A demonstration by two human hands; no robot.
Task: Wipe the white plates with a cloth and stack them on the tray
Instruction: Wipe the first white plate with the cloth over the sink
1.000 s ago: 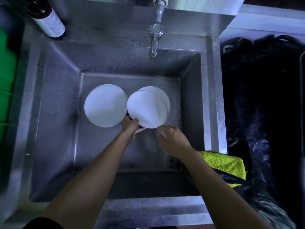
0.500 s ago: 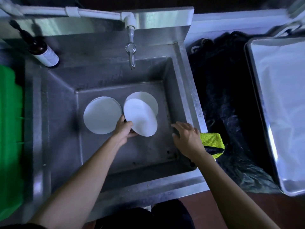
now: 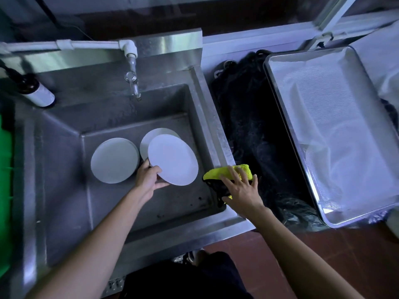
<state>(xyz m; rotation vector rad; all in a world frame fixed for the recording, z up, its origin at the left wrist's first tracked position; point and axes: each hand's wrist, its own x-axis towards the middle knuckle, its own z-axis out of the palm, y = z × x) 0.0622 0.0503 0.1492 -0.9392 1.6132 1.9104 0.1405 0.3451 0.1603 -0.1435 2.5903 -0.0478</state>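
My left hand [image 3: 149,179] grips the near edge of a white plate [image 3: 173,159] and holds it tilted above the steel sink [image 3: 64,190]. Under it, another white plate [image 3: 149,138] lies on the sink bottom, and a small stack of white plates [image 3: 114,159] lies to its left. My right hand [image 3: 240,188] rests with spread fingers on the yellow cloth [image 3: 218,172], which is draped over the sink's right rim. The metal tray [image 3: 332,134], lined with clear plastic, sits at the right with no plates on it.
A tap [image 3: 132,80] hangs over the back of the sink. A dark bottle [image 3: 34,91] stands at the back left corner. Black plastic bags [image 3: 254,134] fill the gap between sink and tray. Something green [image 3: 5,190] runs along the left edge.
My right hand moved right from the plate to the sink rim and landed on the yellow cloth. My left hand lifted and tilted the plate. The view swung right, showing the tray.
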